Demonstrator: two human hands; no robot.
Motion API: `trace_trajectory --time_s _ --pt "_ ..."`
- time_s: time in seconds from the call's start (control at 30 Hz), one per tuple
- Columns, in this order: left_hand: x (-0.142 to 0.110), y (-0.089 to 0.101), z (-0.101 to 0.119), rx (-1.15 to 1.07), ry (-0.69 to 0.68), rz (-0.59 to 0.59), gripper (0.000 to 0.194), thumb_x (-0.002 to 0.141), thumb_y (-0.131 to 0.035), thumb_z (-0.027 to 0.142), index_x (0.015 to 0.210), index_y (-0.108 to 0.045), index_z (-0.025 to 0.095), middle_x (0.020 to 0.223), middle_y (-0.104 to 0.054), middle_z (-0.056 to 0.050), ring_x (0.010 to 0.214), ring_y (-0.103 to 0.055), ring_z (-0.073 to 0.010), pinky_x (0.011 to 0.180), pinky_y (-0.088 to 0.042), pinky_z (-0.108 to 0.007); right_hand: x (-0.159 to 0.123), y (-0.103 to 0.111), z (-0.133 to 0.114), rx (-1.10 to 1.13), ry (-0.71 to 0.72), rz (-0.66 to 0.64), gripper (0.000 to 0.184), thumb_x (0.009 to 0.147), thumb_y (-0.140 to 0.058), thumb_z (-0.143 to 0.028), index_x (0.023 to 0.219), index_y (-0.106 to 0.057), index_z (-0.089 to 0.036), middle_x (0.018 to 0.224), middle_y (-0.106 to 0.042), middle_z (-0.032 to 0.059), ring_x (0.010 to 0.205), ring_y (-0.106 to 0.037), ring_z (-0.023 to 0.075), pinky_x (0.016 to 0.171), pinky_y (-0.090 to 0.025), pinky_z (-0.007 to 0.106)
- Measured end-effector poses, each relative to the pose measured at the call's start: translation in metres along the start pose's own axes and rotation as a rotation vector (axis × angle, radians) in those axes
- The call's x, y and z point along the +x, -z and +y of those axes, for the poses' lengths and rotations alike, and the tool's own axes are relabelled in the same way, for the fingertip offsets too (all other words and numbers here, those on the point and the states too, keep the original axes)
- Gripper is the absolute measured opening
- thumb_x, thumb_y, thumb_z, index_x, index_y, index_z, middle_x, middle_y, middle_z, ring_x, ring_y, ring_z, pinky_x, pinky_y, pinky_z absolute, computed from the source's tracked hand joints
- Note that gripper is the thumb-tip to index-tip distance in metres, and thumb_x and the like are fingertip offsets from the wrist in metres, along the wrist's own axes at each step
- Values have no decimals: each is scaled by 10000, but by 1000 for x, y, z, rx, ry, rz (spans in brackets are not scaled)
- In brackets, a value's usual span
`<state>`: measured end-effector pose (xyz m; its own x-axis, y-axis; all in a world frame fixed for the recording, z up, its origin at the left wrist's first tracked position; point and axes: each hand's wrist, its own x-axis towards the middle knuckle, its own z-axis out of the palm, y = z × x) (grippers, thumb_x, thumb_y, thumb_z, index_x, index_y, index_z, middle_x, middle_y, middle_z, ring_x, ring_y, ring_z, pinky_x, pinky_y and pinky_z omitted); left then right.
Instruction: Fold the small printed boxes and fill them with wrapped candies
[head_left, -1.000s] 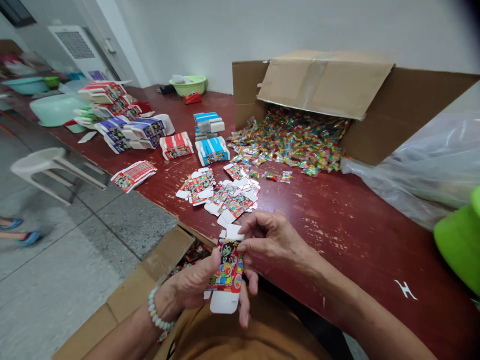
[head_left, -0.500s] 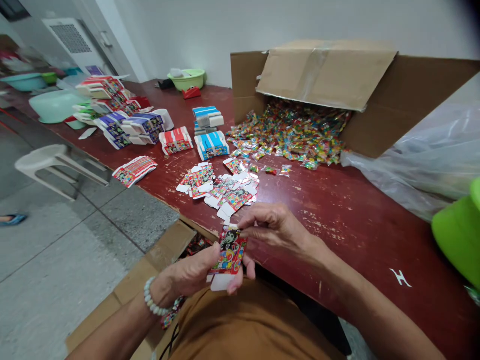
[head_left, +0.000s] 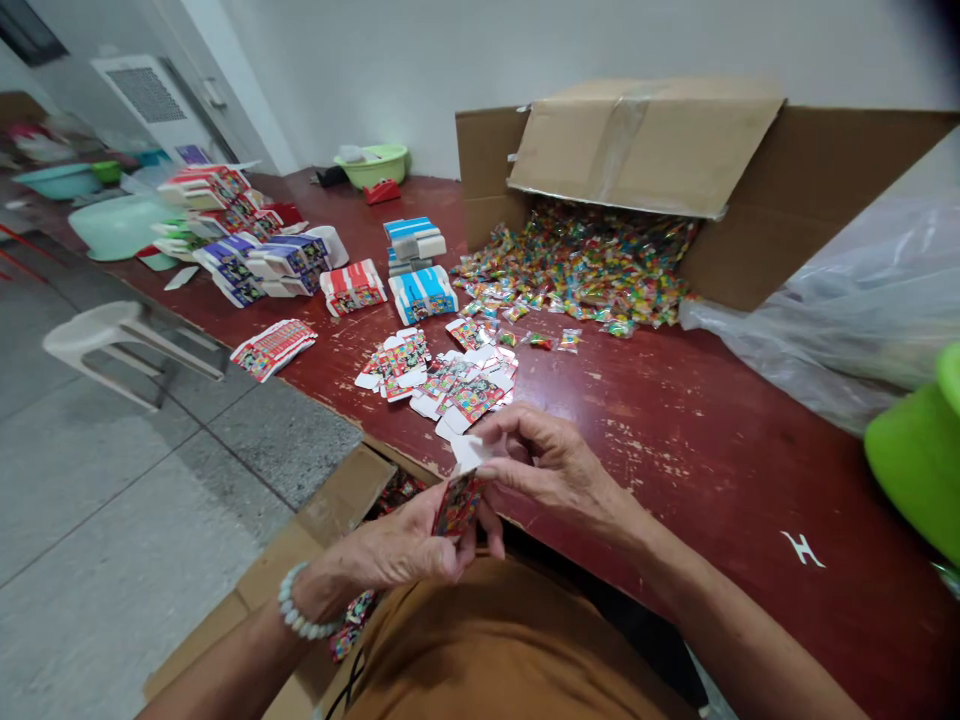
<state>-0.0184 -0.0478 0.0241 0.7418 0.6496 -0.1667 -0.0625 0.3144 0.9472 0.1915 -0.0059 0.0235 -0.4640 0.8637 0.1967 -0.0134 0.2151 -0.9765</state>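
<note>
A small printed candy box (head_left: 457, 502), mostly red, is held close to my body at the table's front edge. My left hand (head_left: 412, 535) grips its lower part, fingers wrapped around it from below. At its upper end, the thumb and fingers of my right hand (head_left: 536, 455) pinch near a raised white flap (head_left: 469, 452). Just beyond my hands lies a loose pile of flattened small boxes (head_left: 472, 390), printed side mostly up. Several wrapped candies (head_left: 538, 341) lie behind that pile.
A large cardboard carton (head_left: 645, 150) lies on its side, spilling wrapped candies (head_left: 592, 265) onto the red table (head_left: 637, 400). Bundled blue boxes (head_left: 424, 293), red boxes (head_left: 354, 287) and purple boxes (head_left: 289, 262) stand at left. A green container (head_left: 915, 460) is far right; an open carton (head_left: 300, 560) sits below the edge.
The small box has tipped so its printed front turns away and narrows in view. A white flap now stands up at its upper end beside my right fingers.
</note>
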Motion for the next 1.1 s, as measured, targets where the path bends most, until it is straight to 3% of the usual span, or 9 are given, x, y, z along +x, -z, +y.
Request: trace_trajectory --time_s 0.1,0.23,0.53,0.63,0.77,0.93,1.03,1.1 --pt "-2 0 7 32 30 -33 599 751 -722 621 1143 -615 181 982 -607 -47 746 -456 -124 643 -363 -236 -1 1 -6 183 -180 -71 384 831 -712 -377 1136 -590 -179 771 -626 -15 637 -562 103 603 -448 239" --pt "-3 6 4 111 100 -78 499 813 -694 532 1172 -615 194 1041 -600 -54 852 -493 -161 751 -406 -279 -1 1 -9 244 -263 -214 283 854 -669 -434 830 -582 -166 617 -576 -37 563 -526 94 568 -414 230" --pt "0 4 -1 341 255 171 461 702 -788 520 918 -585 167 773 -518 15 697 -429 -136 619 -366 -275 -10 -8 -13 15 -177 -91 240 955 -543 -376 809 -528 -186 630 -571 -34 548 -500 89 541 -399 212" --pt "1 5 -1 392 203 131 415 728 -773 511 884 -590 172 767 -516 13 691 -419 -134 611 -357 -268 -13 -7 -11 1 -149 -105 213 947 -564 -351 817 -535 -185 643 -589 -32 559 -521 90 548 -415 211" --pt "0 7 -1 337 216 49 501 772 -710 568 1071 -624 176 876 -580 -20 764 -489 -160 688 -412 -289 -12 0 -11 -131 -20 -140 82 928 -578 -244 961 -614 -178 717 -646 -11 630 -578 105 594 -451 220" --pt "-1 6 2 405 238 36 474 773 -722 536 1072 -643 177 935 -609 -36 838 -532 -185 762 -439 -306 -8 9 -17 -284 88 -216 178 891 -588 -170 1047 -674 -184 782 -684 -4 624 -580 88 576 -440 199" --pt "0 4 6 379 218 -34 424 800 -709 496 1075 -636 181 862 -589 -12 763 -517 -154 701 -435 -270 -8 8 -21 -335 145 -194 192 859 -596 -129 1013 -703 -167 788 -698 8 620 -591 84 574 -437 197" --pt "0 3 9 390 201 -68 378 824 -690 470 1072 -638 189 815 -581 1 716 -508 -139 660 -432 -253 -9 4 -23 -282 101 -187 185 851 -588 -120 986 -708 -160 731 -686 -1 594 -592 83 551 -434 191"
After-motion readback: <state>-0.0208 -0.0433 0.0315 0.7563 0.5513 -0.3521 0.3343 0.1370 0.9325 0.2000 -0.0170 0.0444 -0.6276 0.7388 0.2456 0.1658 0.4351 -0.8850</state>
